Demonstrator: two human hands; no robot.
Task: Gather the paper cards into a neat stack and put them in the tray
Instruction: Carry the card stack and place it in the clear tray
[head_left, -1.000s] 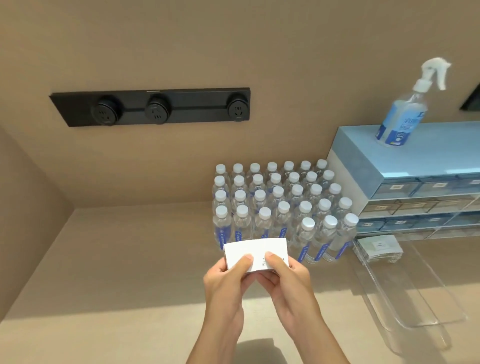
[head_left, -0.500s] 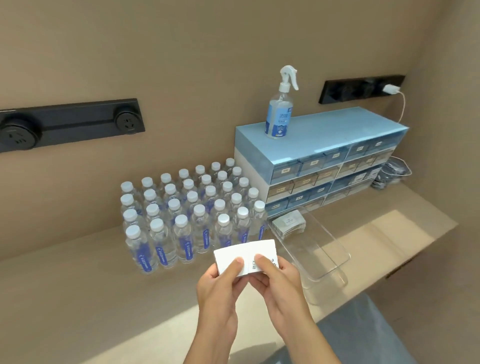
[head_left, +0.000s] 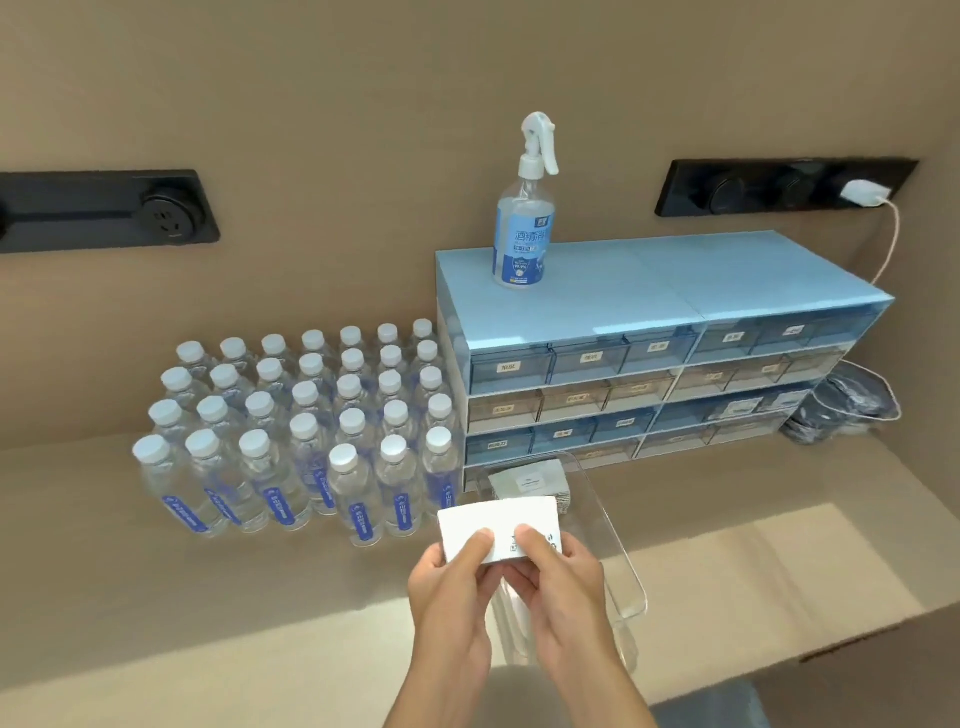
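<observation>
View has swung right; tray (head_left: 621, 545) now at 1 o'clock of cards (head_left: 498, 527). L hand (head_left: 449, 587) & R hand (head_left: 558, 584) still pinching cards, drop looks next

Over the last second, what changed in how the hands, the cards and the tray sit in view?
The view swung right: the clear tray now lies directly behind the white cards, and the drawer cabinet shows fully. Both the left hand and right hand keep the same pinch on the cards. The stack in the tray is unchanged.
</observation>
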